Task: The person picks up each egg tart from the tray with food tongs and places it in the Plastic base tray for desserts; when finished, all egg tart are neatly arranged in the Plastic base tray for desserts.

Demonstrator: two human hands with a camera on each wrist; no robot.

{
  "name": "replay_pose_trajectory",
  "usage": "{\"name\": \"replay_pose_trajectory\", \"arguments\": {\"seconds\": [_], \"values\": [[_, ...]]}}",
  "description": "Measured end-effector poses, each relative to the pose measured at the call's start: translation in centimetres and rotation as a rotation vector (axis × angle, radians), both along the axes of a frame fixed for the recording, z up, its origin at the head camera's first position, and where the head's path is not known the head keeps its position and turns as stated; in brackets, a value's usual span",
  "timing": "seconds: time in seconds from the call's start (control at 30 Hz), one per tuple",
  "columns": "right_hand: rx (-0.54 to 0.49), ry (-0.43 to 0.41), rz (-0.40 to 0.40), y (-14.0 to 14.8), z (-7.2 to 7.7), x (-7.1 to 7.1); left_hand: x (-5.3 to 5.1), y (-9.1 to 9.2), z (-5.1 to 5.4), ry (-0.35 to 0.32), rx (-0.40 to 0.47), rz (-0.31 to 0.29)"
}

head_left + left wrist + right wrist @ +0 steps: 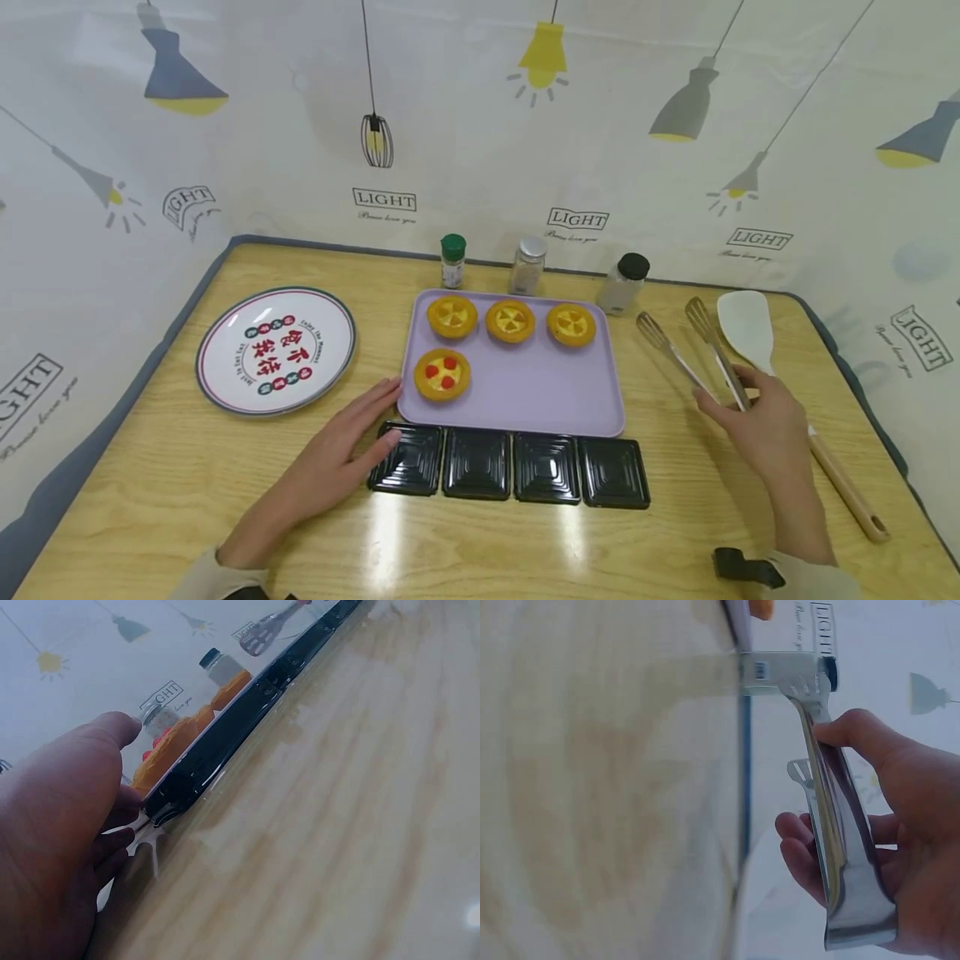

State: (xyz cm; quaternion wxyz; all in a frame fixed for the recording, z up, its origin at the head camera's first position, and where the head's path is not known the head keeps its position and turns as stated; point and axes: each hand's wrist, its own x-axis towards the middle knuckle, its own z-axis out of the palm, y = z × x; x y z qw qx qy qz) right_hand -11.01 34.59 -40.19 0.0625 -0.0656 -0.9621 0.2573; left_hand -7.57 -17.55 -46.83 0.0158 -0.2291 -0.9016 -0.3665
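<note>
My right hand (765, 421) holds a pair of metal food tongs (832, 817) with slotted ends, thumb on one arm and fingers on the other. The tongs' ends stand apart, right of a lilac tray (540, 375). My left hand (330, 458) lies at the tray's left edge with fingers extended, holding nothing; its thumb is by the leftmost black square plastic dish (408, 458). On the tray sit three tarts with yellow wedge tops, one being the middle tart (511, 321), and a tart with red dots (442, 375) at front left.
A white plate with red lettering (277, 350) stands at left. Several black dishes line the tray's front. Behind it are a green-capped jar (452, 262), a silver-capped jar (528, 267) and a black-capped jar (624, 283). A white spatula (746, 325) with wooden handle lies at right.
</note>
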Motion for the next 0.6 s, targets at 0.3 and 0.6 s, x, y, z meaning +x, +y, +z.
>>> {"name": "replay_pose_trajectory", "arguments": {"seconds": [0.3, 0.6], "values": [[-0.044, 0.116, 0.105, -3.1, 2.6, 0.7, 0.0, -0.1, 0.2, 0.006, 0.0, 0.004], [0.106, 0.104, 0.201, -6.6, 2.2, 0.2, 0.0, -0.1, 0.2, -0.015, 0.004, 0.007]]}}
